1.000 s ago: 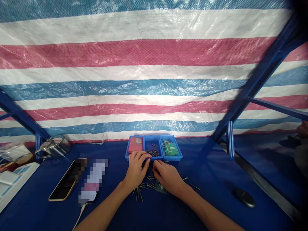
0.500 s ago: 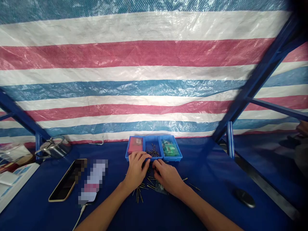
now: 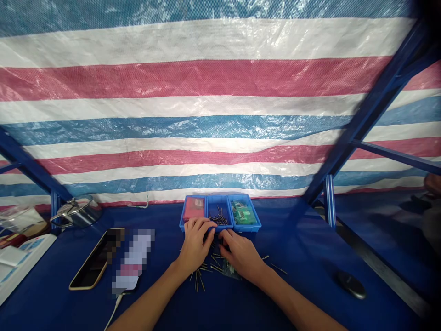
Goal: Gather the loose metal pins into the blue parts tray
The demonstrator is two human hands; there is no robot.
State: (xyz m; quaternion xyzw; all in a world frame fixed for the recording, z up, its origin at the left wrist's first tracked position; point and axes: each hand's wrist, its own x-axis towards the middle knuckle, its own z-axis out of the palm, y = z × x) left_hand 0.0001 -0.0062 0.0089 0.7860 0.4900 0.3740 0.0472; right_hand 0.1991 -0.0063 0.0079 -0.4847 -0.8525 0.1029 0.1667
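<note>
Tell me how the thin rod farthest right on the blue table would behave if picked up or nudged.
The thin rod is probably stiff, since it lies straight. It is likely light, being so slender. On the flat, smooth-looking blue table, a nudge might roll or swivel it, though its cross-section is too small to tell.

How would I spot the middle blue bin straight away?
Below the striped sheet, three blue bins sit in a row on the blue table. The middle blue bin is the one holding loose, thin metal pieces; its left neighbour holds something red, its right one something green.
</note>
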